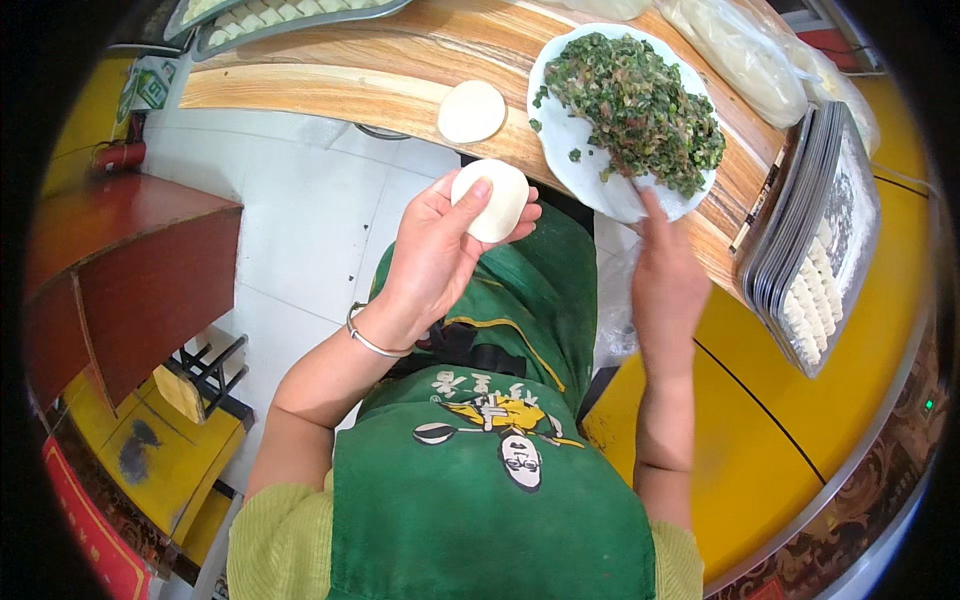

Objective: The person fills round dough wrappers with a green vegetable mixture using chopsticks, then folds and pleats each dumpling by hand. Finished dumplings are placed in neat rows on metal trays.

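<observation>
On the fingers of my left hand (pixel 442 240) rests a round white dough wrapper (pixel 495 210), held down by the thumb. A second dough wrapper (pixel 471 112) lies flat near the edge of the wood-grain table (pixel 315 82). My right hand (pixel 670 270) is at the near rim of a white scalloped plate (pixel 570 150), its index finger extended towards a heap of chopped green filling (pixel 637 105). Something thin may show by that fingertip, but blur and the hand hide whether a tool is held.
A leaning stack of metal trays (pixel 795 202) stands at the right, rows of dumplings (pixel 814 300) on the outermost. Plastic bags (pixel 742 60) lie behind the plate. Another tray of dumplings (pixel 277 15) is at far left. A reddish-brown cabinet (pixel 150 277) stands left.
</observation>
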A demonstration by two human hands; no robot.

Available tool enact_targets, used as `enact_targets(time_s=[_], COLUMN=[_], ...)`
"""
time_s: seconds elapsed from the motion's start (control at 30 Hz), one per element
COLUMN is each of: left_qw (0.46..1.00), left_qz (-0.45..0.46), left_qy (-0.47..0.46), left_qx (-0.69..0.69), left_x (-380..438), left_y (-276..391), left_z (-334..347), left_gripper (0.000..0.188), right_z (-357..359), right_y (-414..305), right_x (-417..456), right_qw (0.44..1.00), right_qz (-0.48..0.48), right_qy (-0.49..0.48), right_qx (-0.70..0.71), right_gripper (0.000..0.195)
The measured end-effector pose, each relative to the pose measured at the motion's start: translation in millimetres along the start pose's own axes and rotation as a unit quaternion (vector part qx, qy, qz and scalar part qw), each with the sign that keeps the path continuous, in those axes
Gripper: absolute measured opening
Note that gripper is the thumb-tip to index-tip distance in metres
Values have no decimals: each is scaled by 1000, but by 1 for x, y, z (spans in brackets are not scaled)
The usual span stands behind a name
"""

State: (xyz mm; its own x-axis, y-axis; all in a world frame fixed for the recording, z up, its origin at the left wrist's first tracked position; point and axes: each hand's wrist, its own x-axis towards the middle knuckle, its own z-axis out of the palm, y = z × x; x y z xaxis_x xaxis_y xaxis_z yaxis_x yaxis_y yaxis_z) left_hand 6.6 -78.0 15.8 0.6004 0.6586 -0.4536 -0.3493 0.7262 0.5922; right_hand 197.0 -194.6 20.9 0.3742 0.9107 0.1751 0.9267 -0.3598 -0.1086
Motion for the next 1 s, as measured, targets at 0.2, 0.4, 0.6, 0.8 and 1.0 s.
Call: enact_targets(time_s=[0.2,0.4,0.6,0.8,1.0], left_qw=[997,995,990,990,989], left_qz=[-68,-99,-69,-86,-98], left_qy=[-37,-19,-3,-5,-18], left_qx=[16,23,-119,-111,-109], left_x=[2,22,39,38,43], left_y=[-12,-39,-48,-41,-35], left_z=[-6,1,35,33,32], left_gripper=[28,36,40,40,40], right_z=[0,5,21,11,9], right_y=[28,32,2,-19,-4], right_x=[-18,-24,-48,-61,-40], right_qw=[1000,987,981,985,952], right_qz=[-4,29,39,40,93], right_qy=[-9,13,-4,-62,3], right_qx=[21,155,191,157,292], right_gripper=[42,42,44,43,34])
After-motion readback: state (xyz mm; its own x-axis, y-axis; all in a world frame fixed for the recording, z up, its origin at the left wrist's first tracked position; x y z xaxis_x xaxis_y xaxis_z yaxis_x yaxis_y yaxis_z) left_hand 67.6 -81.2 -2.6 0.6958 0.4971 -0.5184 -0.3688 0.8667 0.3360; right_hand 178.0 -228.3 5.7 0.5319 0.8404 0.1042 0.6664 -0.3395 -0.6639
